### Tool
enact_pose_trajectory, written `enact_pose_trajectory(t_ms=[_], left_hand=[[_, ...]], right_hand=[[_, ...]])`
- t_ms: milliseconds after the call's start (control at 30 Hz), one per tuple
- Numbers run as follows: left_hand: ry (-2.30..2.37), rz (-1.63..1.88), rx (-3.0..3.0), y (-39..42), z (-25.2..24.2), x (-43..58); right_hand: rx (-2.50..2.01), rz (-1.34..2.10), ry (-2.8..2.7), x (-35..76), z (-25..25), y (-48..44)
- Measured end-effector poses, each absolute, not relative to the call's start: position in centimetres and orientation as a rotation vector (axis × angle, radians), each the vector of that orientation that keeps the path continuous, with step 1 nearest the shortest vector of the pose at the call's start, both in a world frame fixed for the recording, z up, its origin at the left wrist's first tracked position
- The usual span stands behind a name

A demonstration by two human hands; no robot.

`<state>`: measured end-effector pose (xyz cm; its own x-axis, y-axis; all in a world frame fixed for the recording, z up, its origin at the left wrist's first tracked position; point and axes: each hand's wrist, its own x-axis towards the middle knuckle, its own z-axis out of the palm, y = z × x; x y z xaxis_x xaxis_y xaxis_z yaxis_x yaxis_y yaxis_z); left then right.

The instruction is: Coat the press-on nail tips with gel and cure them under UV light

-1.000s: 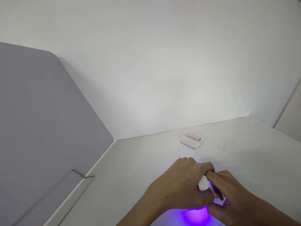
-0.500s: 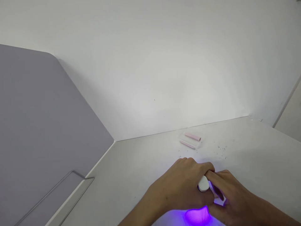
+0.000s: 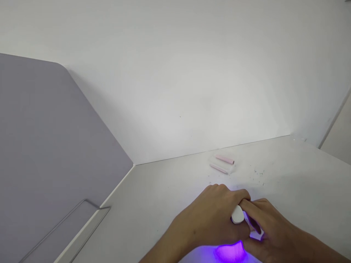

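Shining violet light onto the fingers is judged to be the step in hand: a small white lamp (image 3: 238,215) is gripped in the right hand (image 3: 274,230), which is closed round it with the index finger laid over its top. The lamp is pressed against the left hand (image 3: 211,215), which is laid palm down on the table (image 3: 164,197) with fingers loosely bent and nothing held, and a violet glow (image 3: 229,252) is thrown just beneath both hands. For the next move a steady lamp and an unmoving left hand would be called for; the nails are hidden, and two pink sticks (image 3: 223,163) beyond the hands are left untouched.
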<state>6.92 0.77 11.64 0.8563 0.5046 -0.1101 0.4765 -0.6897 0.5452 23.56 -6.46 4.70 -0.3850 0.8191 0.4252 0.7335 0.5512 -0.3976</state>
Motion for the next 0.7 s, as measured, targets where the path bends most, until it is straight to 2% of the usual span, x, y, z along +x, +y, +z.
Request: enact_pose_trajectory(t_ms=[700], left_hand=[[0.703, 0.091, 2.450, 0.8, 11.7, 7.0]], right_hand=[[-1.167, 0.163, -2.169, 23.4, 3.9, -6.3]])
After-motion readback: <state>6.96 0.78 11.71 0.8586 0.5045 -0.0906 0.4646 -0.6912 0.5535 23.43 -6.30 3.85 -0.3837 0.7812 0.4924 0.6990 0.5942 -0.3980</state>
